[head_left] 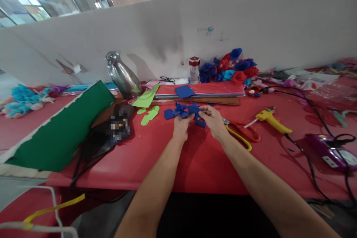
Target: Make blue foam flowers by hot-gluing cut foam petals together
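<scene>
Between the two hands, over the red table, is a blue petal piece — the left hand pinches its lower edge with the thumb, the right hand pinches its right edge. Just left of the grip sit more blue pieces, then light-green cutouts. Right of it lie scissors and a yellow glue gun; beyond it — a blue square.

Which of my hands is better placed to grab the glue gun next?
Probably your right hand: the glue gun lies on that side, nearer to it than to your left hand. Both hold blue pieces.
</scene>
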Demonstrator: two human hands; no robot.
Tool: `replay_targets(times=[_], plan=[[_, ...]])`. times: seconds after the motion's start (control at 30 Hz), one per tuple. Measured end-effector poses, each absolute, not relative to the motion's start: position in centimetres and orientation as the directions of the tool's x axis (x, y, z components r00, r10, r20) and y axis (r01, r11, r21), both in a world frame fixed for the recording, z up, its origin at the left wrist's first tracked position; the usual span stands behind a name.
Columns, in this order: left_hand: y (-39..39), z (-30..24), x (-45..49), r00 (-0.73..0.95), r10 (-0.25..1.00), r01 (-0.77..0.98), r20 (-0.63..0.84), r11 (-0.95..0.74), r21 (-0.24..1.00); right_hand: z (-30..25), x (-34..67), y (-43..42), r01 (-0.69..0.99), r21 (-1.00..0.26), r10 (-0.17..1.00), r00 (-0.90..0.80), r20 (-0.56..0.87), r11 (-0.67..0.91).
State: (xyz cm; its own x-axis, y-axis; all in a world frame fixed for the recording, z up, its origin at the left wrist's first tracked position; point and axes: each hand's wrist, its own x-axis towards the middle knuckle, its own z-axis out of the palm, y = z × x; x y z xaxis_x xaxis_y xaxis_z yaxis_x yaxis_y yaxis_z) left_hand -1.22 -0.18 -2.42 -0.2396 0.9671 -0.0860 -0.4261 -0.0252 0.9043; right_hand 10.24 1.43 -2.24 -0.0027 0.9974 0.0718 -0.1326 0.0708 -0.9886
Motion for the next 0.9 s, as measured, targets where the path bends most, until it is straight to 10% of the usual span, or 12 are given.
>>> replay_targets(times=[0.9], plan=[[0.08, -1.96, -1.79, -0.270, 0.958, -0.454, -0.100, -0.035, 0.891, -1.84, 10.73, 1.79, -0.099, -0.994, 0.999, 0.001, 0.046, 0.046]])
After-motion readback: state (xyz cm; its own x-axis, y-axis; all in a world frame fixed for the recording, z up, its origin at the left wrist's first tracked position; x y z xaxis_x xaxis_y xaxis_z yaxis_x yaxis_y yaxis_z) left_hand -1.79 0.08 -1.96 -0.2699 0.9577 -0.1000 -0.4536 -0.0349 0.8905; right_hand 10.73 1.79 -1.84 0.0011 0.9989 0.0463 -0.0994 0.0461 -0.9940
